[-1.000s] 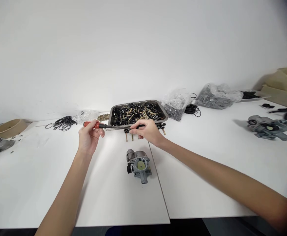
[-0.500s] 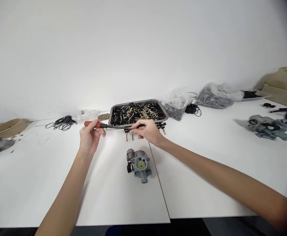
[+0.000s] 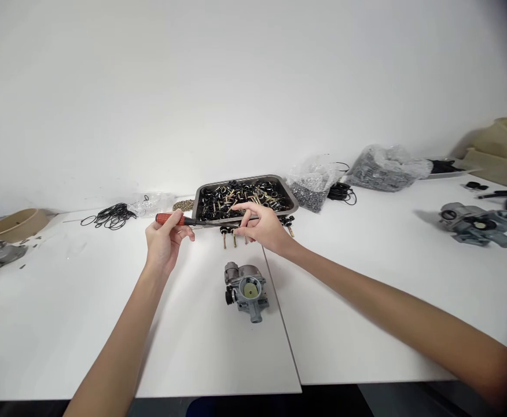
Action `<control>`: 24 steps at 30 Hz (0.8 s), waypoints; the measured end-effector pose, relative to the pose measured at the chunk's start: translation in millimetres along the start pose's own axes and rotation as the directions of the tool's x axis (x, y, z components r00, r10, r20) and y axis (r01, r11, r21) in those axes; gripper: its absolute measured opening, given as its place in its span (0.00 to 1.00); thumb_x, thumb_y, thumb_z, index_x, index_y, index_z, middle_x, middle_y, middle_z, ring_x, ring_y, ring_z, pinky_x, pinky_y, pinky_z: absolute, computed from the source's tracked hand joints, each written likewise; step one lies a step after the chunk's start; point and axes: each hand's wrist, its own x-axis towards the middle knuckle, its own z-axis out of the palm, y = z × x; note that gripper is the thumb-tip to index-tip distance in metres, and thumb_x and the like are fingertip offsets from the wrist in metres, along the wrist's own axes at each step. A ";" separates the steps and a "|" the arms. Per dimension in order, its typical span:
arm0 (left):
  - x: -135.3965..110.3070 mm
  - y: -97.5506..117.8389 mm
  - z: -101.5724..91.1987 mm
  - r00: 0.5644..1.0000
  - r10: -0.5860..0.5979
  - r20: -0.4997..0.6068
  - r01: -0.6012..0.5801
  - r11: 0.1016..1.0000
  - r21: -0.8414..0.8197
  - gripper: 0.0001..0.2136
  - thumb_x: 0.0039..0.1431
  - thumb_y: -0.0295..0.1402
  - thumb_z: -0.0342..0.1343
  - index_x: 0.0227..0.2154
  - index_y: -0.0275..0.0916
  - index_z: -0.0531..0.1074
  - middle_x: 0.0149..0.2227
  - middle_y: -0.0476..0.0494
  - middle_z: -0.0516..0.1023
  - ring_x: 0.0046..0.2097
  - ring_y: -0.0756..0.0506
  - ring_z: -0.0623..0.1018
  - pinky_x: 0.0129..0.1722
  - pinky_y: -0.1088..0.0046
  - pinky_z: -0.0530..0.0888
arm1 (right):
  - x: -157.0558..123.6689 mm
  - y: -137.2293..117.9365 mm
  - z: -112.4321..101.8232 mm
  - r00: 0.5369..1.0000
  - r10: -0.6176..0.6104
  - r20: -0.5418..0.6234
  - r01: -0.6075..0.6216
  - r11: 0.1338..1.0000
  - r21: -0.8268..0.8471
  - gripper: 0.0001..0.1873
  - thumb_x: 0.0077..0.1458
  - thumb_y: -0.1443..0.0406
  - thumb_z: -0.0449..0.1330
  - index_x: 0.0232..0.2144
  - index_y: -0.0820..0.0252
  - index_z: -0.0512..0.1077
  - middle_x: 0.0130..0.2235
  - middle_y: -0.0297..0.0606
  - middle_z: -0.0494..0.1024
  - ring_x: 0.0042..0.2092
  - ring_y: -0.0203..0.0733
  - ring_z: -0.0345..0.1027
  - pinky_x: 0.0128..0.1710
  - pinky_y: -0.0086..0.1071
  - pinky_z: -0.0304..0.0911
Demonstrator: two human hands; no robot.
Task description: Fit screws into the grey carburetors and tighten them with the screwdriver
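Observation:
My left hand [image 3: 163, 240] is closed round the red handle of a screwdriver [image 3: 172, 219], whose dark shaft points right. At the shaft's tip my right hand [image 3: 262, 227] pinches a small black part that I cannot make out, just in front of a metal tray [image 3: 245, 180] full of black and brass pieces. A few brass-stemmed parts [image 3: 231, 236] lie on the table under my hands. A grey carburettor [image 3: 245, 290] sits nearer to me, untouched.
Black O-rings [image 3: 111, 215] and a tan bowl [image 3: 14, 223] lie to the left. Plastic bags of small parts [image 3: 314, 182] stand right of the tray. More carburettors [image 3: 479, 223] and cardboard boxes [image 3: 503, 145] are at the far right. A table seam [image 3: 282, 324] runs toward me.
Both hands and the screwdriver have shifted slightly to the right and up toward the tray. My right fingers have spread a little at the tip.

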 end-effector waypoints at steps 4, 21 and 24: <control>-1.8 1.3 1.0 1.000 -0.005 0.027 0.005 1.000 0.018 0.11 0.46 0.31 0.64 0.21 0.30 0.67 0.23 0.48 0.68 0.19 0.49 0.71 0.17 0.71 0.69 | 0.6 -1.7 -3.3 0.996 -0.018 0.085 0.022 0.999 -0.047 0.28 0.45 0.69 0.65 0.51 0.56 0.66 0.28 0.29 0.66 0.23 0.31 0.63 0.21 0.26 0.64; 5.4 9.4 -10.4 1.000 -0.003 -0.027 0.004 1.000 0.010 0.10 0.48 0.32 0.61 0.24 0.31 0.68 0.21 0.48 0.68 0.16 0.52 0.68 0.15 0.74 0.66 | 10.4 -27.0 -37.9 0.901 0.169 0.399 0.037 0.888 -0.459 0.30 0.45 0.55 0.65 0.50 0.56 0.68 0.50 0.43 0.67 0.38 0.38 0.66 0.34 0.31 0.63; 7.8 17.1 -15.0 0.998 -0.001 -0.056 0.002 1.000 0.019 0.09 0.48 0.32 0.60 0.22 0.32 0.67 0.18 0.49 0.66 0.16 0.52 0.67 0.15 0.75 0.64 | 10.6 -39.6 -53.3 0.786 0.197 0.586 0.132 0.873 -0.470 0.34 0.44 0.56 0.66 0.54 0.52 0.65 0.54 0.40 0.65 0.49 0.44 0.63 0.44 0.33 0.63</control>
